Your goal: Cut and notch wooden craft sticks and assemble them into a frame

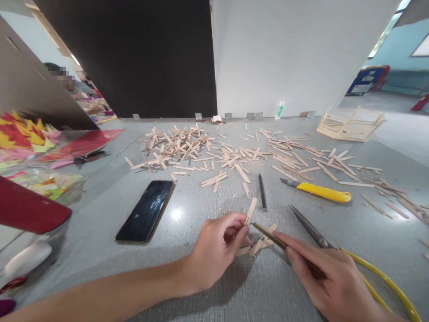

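My left hand [217, 246] is closed, pinching a short wooden craft stick [251, 209] that points up and away between thumb and fingers. My right hand [335, 277] grips a slender, pointed, brass-coloured tool [271, 235]; its exact kind is unclear. The tool's tip meets or nearly meets the stick by my left fingertips. Several more craft sticks [259, 246] lie crossed on the table just below the tool. Large scissors [311, 228] with yellow handles rest beside my right hand, which partly covers them.
Many loose sticks [181, 145] are scattered ahead. A phone [145, 212], a black pen-like rod [262, 192], a yellow utility knife [321, 192], a glue stick [279, 110] and a stick frame [351, 125] lie around. Upright boards [281, 53] stand behind. Another person is far left.
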### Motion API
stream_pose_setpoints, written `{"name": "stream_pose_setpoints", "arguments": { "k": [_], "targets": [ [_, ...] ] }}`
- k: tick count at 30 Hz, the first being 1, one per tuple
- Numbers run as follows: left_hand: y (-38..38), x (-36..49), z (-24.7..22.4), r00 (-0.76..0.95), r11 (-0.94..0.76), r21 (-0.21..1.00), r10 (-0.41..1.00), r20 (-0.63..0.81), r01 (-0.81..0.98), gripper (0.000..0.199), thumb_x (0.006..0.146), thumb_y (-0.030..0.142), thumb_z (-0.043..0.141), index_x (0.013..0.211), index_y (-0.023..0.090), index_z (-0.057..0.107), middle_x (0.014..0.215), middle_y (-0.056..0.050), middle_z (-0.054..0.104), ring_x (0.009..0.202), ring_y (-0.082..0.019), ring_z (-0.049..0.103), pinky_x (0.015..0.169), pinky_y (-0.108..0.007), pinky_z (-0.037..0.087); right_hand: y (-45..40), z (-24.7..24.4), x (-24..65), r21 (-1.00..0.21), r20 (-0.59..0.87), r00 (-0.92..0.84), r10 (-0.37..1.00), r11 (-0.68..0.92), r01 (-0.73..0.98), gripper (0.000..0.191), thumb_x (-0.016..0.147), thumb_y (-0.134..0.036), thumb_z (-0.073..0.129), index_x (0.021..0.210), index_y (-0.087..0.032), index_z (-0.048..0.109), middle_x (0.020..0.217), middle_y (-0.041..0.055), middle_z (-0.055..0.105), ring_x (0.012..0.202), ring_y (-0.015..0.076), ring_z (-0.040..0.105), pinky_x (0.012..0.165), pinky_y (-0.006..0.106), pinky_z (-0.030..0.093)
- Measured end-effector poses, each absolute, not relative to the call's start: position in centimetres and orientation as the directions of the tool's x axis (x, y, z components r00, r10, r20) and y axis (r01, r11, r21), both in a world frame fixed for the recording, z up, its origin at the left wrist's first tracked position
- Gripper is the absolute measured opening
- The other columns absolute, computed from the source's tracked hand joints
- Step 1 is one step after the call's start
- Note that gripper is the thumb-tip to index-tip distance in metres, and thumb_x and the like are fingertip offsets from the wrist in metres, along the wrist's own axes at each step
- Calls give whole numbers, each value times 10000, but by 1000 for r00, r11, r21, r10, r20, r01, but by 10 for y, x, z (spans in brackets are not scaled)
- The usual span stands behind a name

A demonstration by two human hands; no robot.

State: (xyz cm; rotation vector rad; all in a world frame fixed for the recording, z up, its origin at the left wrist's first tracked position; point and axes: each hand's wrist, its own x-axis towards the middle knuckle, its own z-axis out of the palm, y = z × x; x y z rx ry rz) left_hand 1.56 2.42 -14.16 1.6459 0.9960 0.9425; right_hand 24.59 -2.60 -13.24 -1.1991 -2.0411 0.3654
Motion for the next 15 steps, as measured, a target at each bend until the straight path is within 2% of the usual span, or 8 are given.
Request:
{"name": "stream_pose_setpoints", "arguments": {
  "k": [3,7,10,15],
  "targets": [
    [23,16,-142,380,-157,973,921,83,167,140,1005,315,577,993,177,601,772,-56,768,619,-165,735,516,-215,556,-27,-134,247,-552,448,-313,837,535,639,282,1020,-193,508,1224,-147,697,741,5,791,470,107,679,461,175,539],
    [22,15,-141,410,-94,987,912,33,129,166,1010,356,577,1007,195,540,802,-67,767,719,-202,772,459,-187,523,-27,-136,248,-558,425,-325,845,527,641,299,1027,-176,499,1267,-174,679,868,23,822,616,129,757,533,182,571],
    [22,15,-140,429,-54,995,903,11,88,167,1014,347,584,1016,197,511,821,-65,762,708,-186,766,490,-187,532,-28,-138,249,-537,428,-334,840,534,653,316,1027,-177,509,1305,-181,659,911,29,826,647,140,769,555,199,577],
    [21,18,-139,448,19,1000,894,-9,-16,214,988,326,643,1098,190,519,875,-69,770,603,-142,720,538,-220,583,-30,-140,250,-495,467,-324,822,548,675,315,1024,-179,519,1313,-195,643,788,-17,793,485,112,683,494,216,530]
  ]
}}
